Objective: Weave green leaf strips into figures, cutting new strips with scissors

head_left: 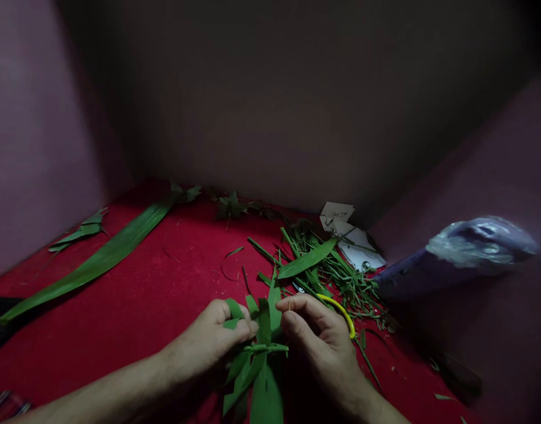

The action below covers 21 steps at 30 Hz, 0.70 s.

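Closest to us, both our hands work on one bundle of leaf strips (264,347), which lies on the red cloth (155,294) between them. Our left hand (213,341) is closed, thumb and fingers pinching a folded strip at the bundle's upper left. Our right hand (317,335) is curled shut too, its fingertips nipping the top of an upright strip on the other side.

We judge the piece partly made. Several strips are already bent over and a thin band crosses them at the middle. Below that, the broad ends splay loose toward us, and the upper tips stand free and unjoined.

Just behind the right hand lies a pair of yellow-handled scissors (341,309). We cannot tell whether the hand touches them.

Past them spreads a heap of thin green trimmings (345,280) with one broad cut leaf (306,259) on top, so a good deal of cutting looks done.

Well off to the left, a long whole leaf (102,256) stretches uncut across the cloth, with a small folded leaf scrap (82,229) beyond it near the wall.

Further back sit more leaf bits (230,206) and some white paper (350,235). At the far right a purple cone with a plastic-wrapped top (451,253) lies against the dim wall.
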### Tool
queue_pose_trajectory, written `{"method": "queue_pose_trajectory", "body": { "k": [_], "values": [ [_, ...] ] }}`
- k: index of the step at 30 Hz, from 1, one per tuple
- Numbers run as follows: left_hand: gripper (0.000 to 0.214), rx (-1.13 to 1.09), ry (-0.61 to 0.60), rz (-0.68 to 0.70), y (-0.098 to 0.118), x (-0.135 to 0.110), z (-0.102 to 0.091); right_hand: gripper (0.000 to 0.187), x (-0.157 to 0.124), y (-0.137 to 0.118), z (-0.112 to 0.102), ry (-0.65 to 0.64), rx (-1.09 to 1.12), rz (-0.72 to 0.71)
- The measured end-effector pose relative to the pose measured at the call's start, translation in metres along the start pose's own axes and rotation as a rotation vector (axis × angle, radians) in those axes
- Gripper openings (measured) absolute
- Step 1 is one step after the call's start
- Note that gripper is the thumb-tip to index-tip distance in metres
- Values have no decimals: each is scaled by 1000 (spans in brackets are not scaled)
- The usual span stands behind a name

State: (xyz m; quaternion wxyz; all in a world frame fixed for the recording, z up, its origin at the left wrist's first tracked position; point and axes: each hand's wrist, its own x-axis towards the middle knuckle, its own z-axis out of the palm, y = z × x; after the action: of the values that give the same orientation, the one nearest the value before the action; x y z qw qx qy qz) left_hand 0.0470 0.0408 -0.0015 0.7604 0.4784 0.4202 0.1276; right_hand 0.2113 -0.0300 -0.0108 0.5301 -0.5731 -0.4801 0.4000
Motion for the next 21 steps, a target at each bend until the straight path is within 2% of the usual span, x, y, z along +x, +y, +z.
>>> {"method": "queue_pose_trajectory", "body": {
  "k": [4,9,16,21],
  "values": [
    [26,-28,-66,-20,-5,2,-1,10,0,0,4,-66,141,155],
    [31,-20,-152,-14,-4,-2,-2,14,-1,-1,10,-115,221,234],
    [30,-72,-111,-12,-1,-3,1,21,2,3,11,-56,240,255],
    [26,-41,-75,15,1,-2,1,26,3,3,11,-54,280,326]
  ]
}}
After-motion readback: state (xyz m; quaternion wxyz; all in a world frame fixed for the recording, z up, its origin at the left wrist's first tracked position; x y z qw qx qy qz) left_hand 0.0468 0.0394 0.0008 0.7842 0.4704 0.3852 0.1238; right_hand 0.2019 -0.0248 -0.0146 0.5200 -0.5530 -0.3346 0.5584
